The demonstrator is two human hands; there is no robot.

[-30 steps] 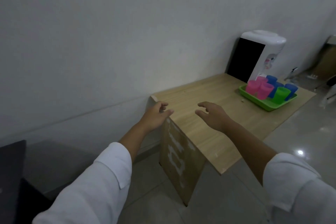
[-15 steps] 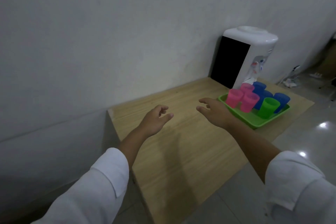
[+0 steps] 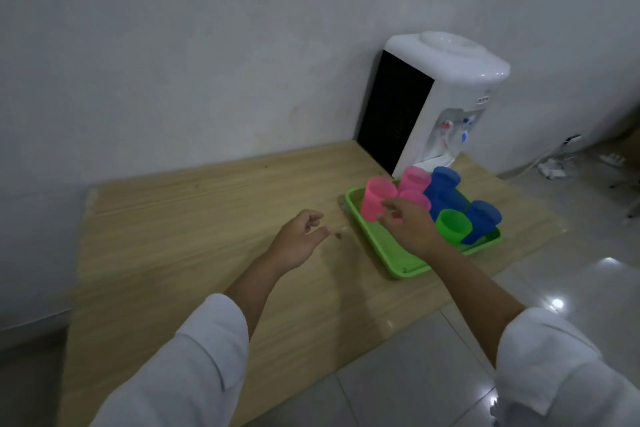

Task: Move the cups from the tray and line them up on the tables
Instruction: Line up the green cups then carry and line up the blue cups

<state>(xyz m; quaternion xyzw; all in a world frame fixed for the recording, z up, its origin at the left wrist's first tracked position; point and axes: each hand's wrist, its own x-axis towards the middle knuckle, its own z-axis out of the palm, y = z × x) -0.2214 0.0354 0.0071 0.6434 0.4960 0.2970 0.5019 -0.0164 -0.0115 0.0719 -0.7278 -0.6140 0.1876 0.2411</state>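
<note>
A green tray (image 3: 384, 246) lies on the wooden table (image 3: 194, 218) and carries several plastic cups. Three pink cups (image 3: 375, 198) stand at its left end, blue cups (image 3: 443, 184) at the back and right, and one green cup (image 3: 453, 227) at the front. My right hand (image 3: 408, 225) hovers over the tray with loosely spread fingers, its fingertips just short of the nearest pink cup, and holds nothing. My left hand (image 3: 298, 243) floats above the table left of the tray, fingers loosely curled, empty.
A white water dispenser (image 3: 436, 104) with a black side stands on the table right behind the tray, against the wall. Tiled floor lies to the right, with a cable and power strip (image 3: 554, 166) near the wall. A small dark crumb (image 3: 337, 236) sits by the tray.
The view has closed in on the table and tray. My right hand went from the bare tabletop to over the tray beside the pink cups. My left hand followed toward the tray.
</note>
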